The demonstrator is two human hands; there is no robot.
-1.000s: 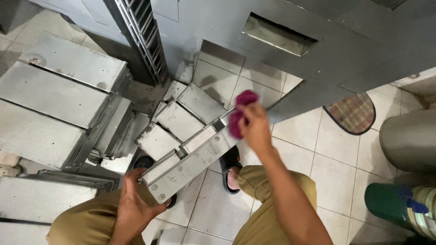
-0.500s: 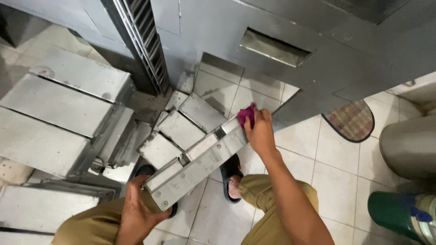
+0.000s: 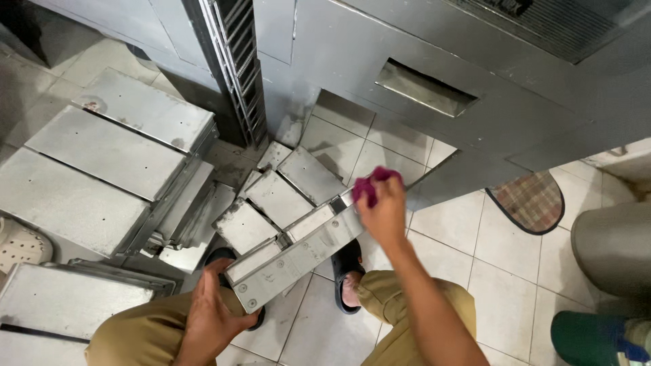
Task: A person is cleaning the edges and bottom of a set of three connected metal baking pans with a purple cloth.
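I am crouched over a long grey metal panel (image 3: 298,254) that slants from lower left to upper right above my knees. My left hand (image 3: 211,313) grips its near lower end. My right hand (image 3: 384,211) is closed around a crumpled magenta cloth (image 3: 369,183) and presses it against the panel's far upper end. Both arms are bare and my trousers are tan.
Several flat metal trays (image 3: 115,159) lie stacked on the tiled floor at left, with smaller metal plates (image 3: 274,196) behind the panel. A grey metal cabinet (image 3: 434,74) with a slot opening stands ahead. A checked mat (image 3: 532,202), a grey bin (image 3: 614,244) and a green container (image 3: 597,339) are at right.
My right hand with the cloth has slid a little along the panel's upper end, down and to the left. My left hand has kept its grip on the lower end.
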